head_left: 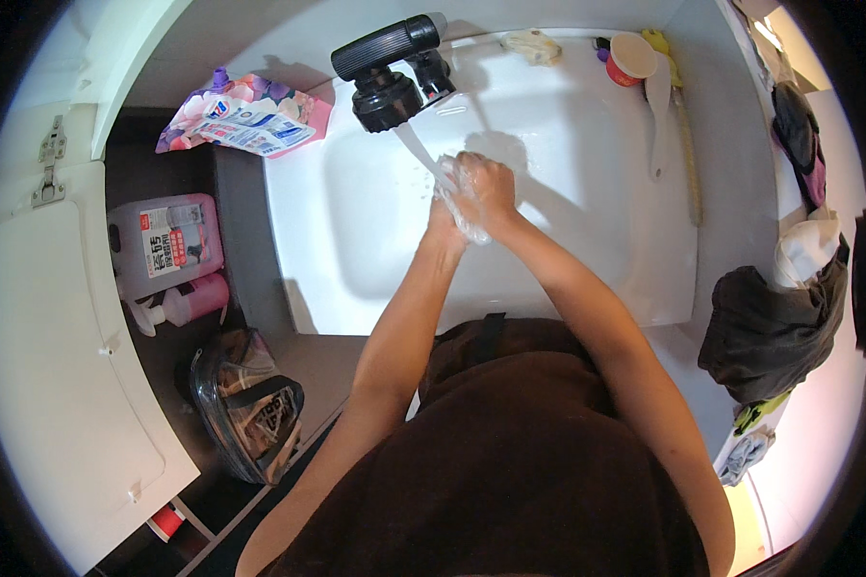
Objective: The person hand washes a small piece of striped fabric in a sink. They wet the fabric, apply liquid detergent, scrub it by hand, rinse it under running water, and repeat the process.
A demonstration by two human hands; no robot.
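Water runs from a black faucet (386, 101) onto a wet, translucent, crumpled thing (469, 216), perhaps thin plastic, over a white sink basin (375, 252). My right hand (489, 189) is closed on it from the right, fingers curled. Beneath and to the left, my left hand (447, 220) presses against the same thing; its fingers are mostly hidden by the stream, the crumpled material and my right hand. Both hands touch each other through it.
A floral detergent pouch (260, 115) lies at the sink's back left corner. A red and white paper cup (631, 59) and a white-handled tool (659, 122) are at back right. Left are a pink jug (166, 245), a spray bottle (195, 299) and a clear bag (249, 404). Dark cloth (772, 332) hangs right.
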